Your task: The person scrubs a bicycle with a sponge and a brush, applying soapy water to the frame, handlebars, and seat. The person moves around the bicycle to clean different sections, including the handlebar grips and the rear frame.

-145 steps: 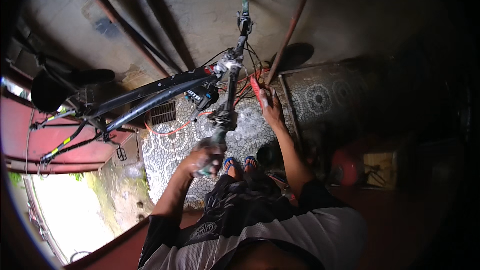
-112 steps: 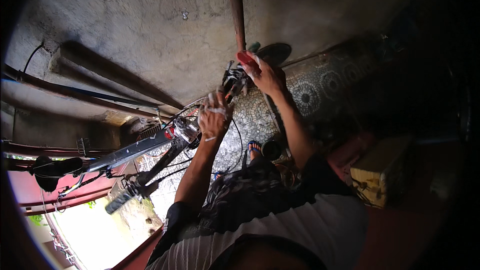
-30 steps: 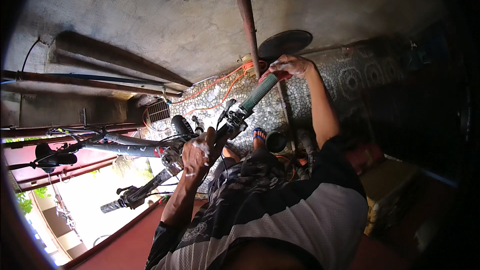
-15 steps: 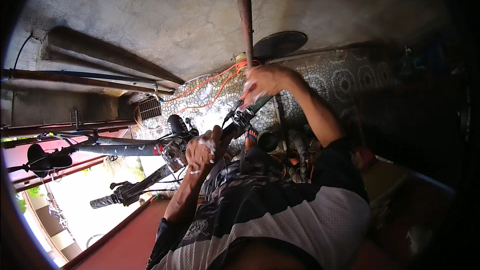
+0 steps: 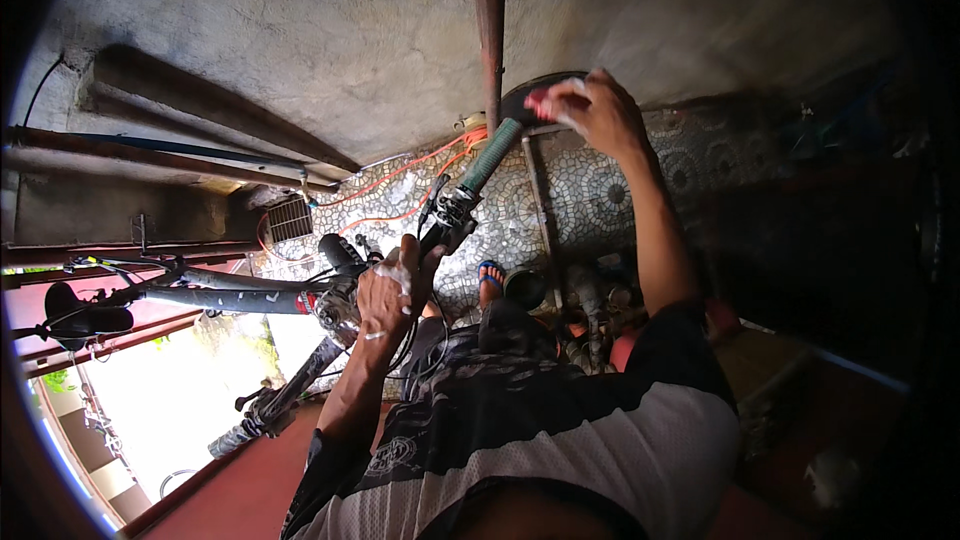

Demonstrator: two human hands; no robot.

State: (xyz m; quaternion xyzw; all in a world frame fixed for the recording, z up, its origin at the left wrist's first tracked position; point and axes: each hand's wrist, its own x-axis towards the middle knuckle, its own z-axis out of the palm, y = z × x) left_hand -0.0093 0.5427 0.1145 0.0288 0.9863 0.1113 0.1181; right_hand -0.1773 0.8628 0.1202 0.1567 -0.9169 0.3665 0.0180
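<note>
A bicycle stands to my left, its dark frame reaching off toward the black saddle. My left hand, streaked with white foam, is wrapped round the handlebar beside the stem. On the handlebar's right end is a ribbed green grip. Beyond the tip of that grip, apart from it, my foamy right hand pinches a small red thing. Motion blur hides what kind of thing it is. The other handlebar grip points to the lower left.
An orange hose runs over the mosaic-tiled floor by the concrete wall. A rusty vertical pipe stands ahead, near a round black disc. Dark pots and a metal drain grate are around.
My right hand has moved off the green grip, out to the right and away, baring the grip. The handlebar has swung a little, its right end farther out. My left hand stays on it.
</note>
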